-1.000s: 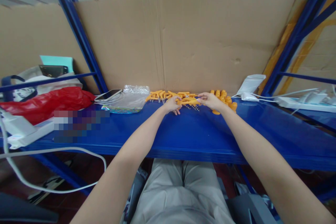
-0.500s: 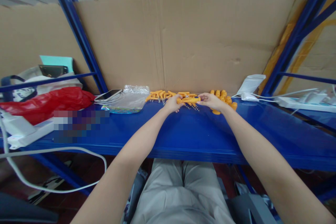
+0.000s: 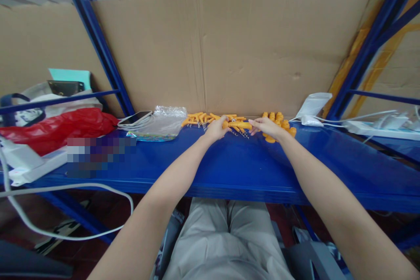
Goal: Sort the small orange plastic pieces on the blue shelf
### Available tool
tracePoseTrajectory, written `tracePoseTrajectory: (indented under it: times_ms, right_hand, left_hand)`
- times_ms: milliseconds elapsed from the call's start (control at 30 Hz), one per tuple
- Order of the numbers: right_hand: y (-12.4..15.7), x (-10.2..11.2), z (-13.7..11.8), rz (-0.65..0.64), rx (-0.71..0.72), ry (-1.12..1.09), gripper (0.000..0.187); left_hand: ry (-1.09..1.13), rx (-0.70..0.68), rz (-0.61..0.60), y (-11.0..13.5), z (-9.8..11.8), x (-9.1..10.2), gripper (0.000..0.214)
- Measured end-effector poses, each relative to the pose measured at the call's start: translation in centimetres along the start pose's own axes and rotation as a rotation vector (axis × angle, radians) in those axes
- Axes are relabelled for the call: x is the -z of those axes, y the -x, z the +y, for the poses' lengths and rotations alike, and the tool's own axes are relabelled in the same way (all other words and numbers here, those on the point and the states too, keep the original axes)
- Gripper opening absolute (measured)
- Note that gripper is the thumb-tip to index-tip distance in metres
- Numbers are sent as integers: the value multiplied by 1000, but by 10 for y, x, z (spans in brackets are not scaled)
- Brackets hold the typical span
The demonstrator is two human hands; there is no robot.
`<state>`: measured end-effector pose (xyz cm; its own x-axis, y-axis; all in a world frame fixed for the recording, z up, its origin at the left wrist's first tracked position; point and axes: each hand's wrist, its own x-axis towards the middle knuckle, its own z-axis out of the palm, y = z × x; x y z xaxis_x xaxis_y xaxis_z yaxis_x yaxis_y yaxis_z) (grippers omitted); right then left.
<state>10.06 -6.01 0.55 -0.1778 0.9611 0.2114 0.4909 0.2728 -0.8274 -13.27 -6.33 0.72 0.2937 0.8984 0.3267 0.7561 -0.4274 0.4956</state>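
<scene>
My left hand (image 3: 216,128) is closed round the left end of an orange plastic corkscrew (image 3: 240,125), held level just above the blue tabletop. My right hand (image 3: 267,127) has its fingertips round the corkscrew's right end, thumb side low and forefinger above. Its metal spiral does not show. Behind and beside my left hand lies a pile of orange corkscrew handles (image 3: 196,118) with bare metal spirals (image 3: 243,134) pointing toward me. Close by my right hand stand several short orange caps or sleeves (image 3: 278,117), partly covered by the hand.
A clear plastic bag (image 3: 160,129) and a phone (image 3: 139,117) with a white cable lie to the left. Farther left are a red bag (image 3: 62,129) and a white power strip (image 3: 42,164). A cardboard sheet (image 3: 249,48) backs the blue table (image 3: 249,170). Another power strip (image 3: 383,130) lies right.
The held corkscrew has risen slightly and its right end reaches a little farther right. My right hand's fingers have shifted around that end, with more of them spread below.
</scene>
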Motion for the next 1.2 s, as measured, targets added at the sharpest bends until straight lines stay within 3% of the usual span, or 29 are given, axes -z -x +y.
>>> tracePoseTrajectory:
  times_ms: [100, 200, 333, 500, 900, 1067, 1200]
  right_hand:
    - [0, -1, -1, 5, 14, -26, 39]
    - [1, -2, 0, 7, -10, -46, 24]
    - [4, -3, 2, -22, -4, -50, 40]
    - [3, -5, 0, -28, -42, -71, 32]
    - [4, -5, -4, -112, -56, -17, 40]
    - [4, -6, -5, -64, -71, -6, 31]
    - [0, -7, 1, 7, 28, -2, 16]
  left_hand:
    - [17, 0, -4, 0, 0, 0, 33]
    - [20, 0, 4, 0, 0, 0, 32]
    - [49, 9, 2, -1, -1, -1, 31]
    - [95, 20, -6, -2, -3, -2, 33]
    - [79, 9, -12, -3, -5, -2, 33]
    - [83, 7, -9, -3, -6, -3, 31]
    - [98, 23, -2, -4, -7, -4, 33]
